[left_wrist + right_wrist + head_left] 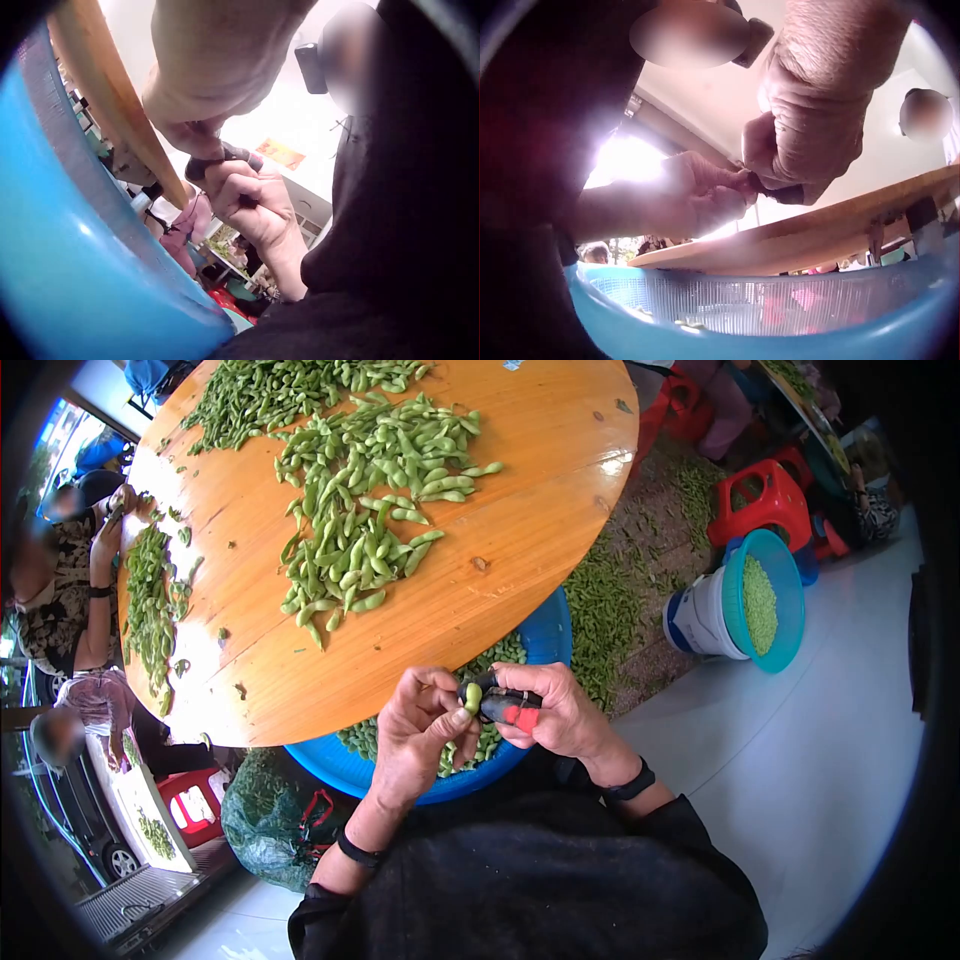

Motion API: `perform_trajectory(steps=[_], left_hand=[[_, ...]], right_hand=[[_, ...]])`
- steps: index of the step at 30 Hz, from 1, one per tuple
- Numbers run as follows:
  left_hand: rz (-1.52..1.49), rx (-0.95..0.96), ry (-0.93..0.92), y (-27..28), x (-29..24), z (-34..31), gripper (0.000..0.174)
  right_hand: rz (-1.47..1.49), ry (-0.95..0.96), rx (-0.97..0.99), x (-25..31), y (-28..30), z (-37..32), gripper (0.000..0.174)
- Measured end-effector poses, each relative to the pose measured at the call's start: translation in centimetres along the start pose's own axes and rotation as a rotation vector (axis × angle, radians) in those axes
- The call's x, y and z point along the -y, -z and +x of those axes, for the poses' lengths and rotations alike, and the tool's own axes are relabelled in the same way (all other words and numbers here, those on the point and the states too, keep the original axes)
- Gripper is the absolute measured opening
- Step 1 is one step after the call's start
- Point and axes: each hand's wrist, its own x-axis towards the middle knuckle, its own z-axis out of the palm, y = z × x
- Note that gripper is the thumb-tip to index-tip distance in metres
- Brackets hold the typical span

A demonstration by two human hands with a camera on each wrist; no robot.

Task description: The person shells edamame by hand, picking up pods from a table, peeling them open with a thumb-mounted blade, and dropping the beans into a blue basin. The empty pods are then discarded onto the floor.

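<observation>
In the head view, my left hand [408,728] pinches a green soybean pod [473,695] between thumb and finger. From the other side, my right hand [565,715] meets it with curled fingers; the thumb and forefinger wear what look like black finger covers [500,707], one with a red patch. Their dark tips are right against the pod. Both hands are above a blue tub [318,760] holding green beans [512,650]. In the wrist views, the left hand [705,199] and right hand [251,199] come together at the fingertips, which hide the pod.
Heaps of soybean pods [375,470] lie on the round wooden table [530,550], whose edge overhangs the tub. A teal basin of beans [795,610] rests on a white bucket [700,620]. Red stools [765,505], a green sack [265,830], scattered pods and other people surround the table.
</observation>
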Motion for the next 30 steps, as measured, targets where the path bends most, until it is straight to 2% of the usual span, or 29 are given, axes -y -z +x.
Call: perform_trajectory(steps=[1,2,3,5,7,9,10,11,13,14,15,17,18,19,20,21,23,25,27,29,30], left_hand=[[-0.229,0.084,0.102,0.3,0.5,0.2,0.026],[-0.458,0.168,0.204,0.5,0.8,0.2,0.028],[-0.459,0.168,0.205,0.6,0.9,0.3,0.028],[-0.568,0.231,0.264,0.7,1.0,0.3,0.029],[-0.550,0.230,0.278,0.3,0.7,0.4,0.029],[-0.193,0.143,0.153,-0.2,1.0,0.5,0.033],[-0.069,0.145,0.130,-0.2,0.9,0.4,0.032],[-0.072,0.146,0.133,-0.3,0.6,0.4,0.032],[0.382,0.116,0.078,-0.5,0.2,0.2,0.028],[0.545,0.123,-0.062,-0.3,0.6,0.2,0.024],[0.545,0.121,-0.061,-0.3,0.3,0.1,0.024],[0.824,0.160,-0.173,-0.2,-0.4,0.0,0.024],[0.824,0.160,-0.171,-0.1,-0.4,0.1,0.024],[0.718,0.160,-0.079,-0.1,-0.4,0.1,0.022],[0.612,0.159,0.013,-0.1,-0.4,0.1,0.021],[0.611,0.158,0.013,-0.3,-0.3,0.1,0.021],[0.303,0.002,0.117,-0.9,0.1,-0.1,0.019],[0.219,0.009,0.101,-0.8,0.2,0.1,0.017],[0.133,0.017,0.087,-0.6,0.3,0.1,0.015],[0.133,0.063,0.124,-0.3,0.5,0.1,0.013],[0.133,0.064,0.125,-0.4,0.4,0.1,0.013]], right_hand=[[0.001,-0.001,-0.001,-0.1,0.2,0.0,0.013],[0.121,-0.059,0.037,-0.4,0.5,-0.1,0.012],[0.240,-0.117,0.076,-0.5,0.7,-0.1,0.010],[0.238,-0.147,0.085,-0.1,1.0,-0.2,0.009],[0.235,-0.172,0.093,0.1,1.1,-0.1,0.008],[-0.546,0.252,-0.013,0.1,1.0,0.1,0.010],[-0.628,0.322,-0.019,-0.2,1.0,0.1,0.015],[-0.628,0.318,-0.020,-0.2,1.0,-0.1,0.015],[-0.682,0.258,-0.025,-0.2,0.9,-0.4,0.015],[-0.610,0.236,-0.019,-0.1,0.9,-0.5,0.014],[-0.609,0.235,-0.018,-0.1,1.1,-0.5,0.014],[-0.606,0.174,0.005,-0.3,1.6,-0.4,0.015],[-0.594,0.180,-0.012,-0.6,1.4,-0.4,0.014],[-0.593,0.179,-0.012,-0.8,1.3,-0.3,0.014],[-0.646,0.262,-0.050,-0.9,1.1,-0.3,0.013],[-0.698,0.345,-0.087,-0.9,1.0,-0.3,0.012],[-0.662,0.320,-0.087,-0.5,1.1,-0.6,0.009],[-0.628,0.294,-0.090,0.2,1.1,-1.0,0.006],[-0.571,0.177,-0.223,0.9,1.1,-1.4,0.014],[-0.589,0.152,-0.203,0.8,1.4,-1.4,0.020],[-0.621,0.223,-0.118,0.7,1.5,-1.2,0.020]])
